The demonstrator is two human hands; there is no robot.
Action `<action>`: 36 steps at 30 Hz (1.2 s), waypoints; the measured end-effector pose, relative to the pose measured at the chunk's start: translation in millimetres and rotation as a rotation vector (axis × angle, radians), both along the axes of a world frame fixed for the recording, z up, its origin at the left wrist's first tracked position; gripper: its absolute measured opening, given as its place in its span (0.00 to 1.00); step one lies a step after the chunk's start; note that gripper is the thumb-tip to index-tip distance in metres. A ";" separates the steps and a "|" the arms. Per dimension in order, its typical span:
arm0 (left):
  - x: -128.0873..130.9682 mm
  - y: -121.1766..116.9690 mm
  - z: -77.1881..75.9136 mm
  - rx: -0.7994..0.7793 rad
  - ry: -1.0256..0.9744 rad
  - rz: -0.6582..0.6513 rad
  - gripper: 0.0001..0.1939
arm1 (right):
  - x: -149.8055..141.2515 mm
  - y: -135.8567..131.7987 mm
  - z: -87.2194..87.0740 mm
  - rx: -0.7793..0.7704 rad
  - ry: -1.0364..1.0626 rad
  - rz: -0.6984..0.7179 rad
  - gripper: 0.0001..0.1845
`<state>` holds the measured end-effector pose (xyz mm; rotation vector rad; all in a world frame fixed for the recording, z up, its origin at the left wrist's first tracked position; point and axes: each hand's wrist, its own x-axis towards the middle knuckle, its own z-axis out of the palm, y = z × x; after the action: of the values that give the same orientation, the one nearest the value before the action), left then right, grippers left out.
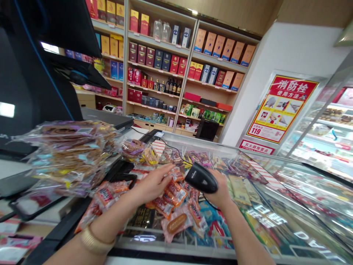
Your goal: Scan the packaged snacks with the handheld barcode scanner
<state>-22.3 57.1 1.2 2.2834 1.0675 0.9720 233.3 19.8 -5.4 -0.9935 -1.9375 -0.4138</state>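
My right hand [220, 189] is wrapped round the grip of a black barcode scanner [200, 178], whose head points left. Close in front of the scanner, my left hand [156, 183] has its fingers closed on a small orange snack packet [177, 174], partly hidden by the hand. Beneath both hands, several orange snack packets [174, 193] are heaped on the glass counter. A clear packet with a sausage [177, 223] lies at the near side of the heap. More orange packets [106, 195] rest to the left, behind my left forearm.
A tall pile of clear-bagged snacks [74, 158] stands at left beside a dark monitor [30, 70]. A phone [35, 206] lies before it. The glass display counter [275, 213] runs right. The scanner's cable [176, 150] trails across it. Shelves of boxes [157, 57] line the back.
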 end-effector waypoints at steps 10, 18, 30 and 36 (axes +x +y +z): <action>-27.2 1.4 13.1 -0.017 0.696 0.456 0.19 | 0.5 1.2 -2.5 -0.071 -0.006 -0.012 0.10; -27.2 2.0 4.0 -0.057 0.609 0.401 0.15 | 2.4 3.3 -5.3 -0.090 -0.030 -0.032 0.11; -17.1 9.5 11.2 -0.023 -0.343 0.107 0.16 | 0.3 1.7 -2.4 -0.125 -0.056 0.010 0.10; -10.3 -0.7 20.4 -0.065 -0.520 0.033 0.15 | 0.6 1.3 -1.6 -0.174 -0.092 0.006 0.07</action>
<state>-32.6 56.3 21.6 1.8122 0.8918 1.4178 233.9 21.2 -7.0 -1.0962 -2.0865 -0.2956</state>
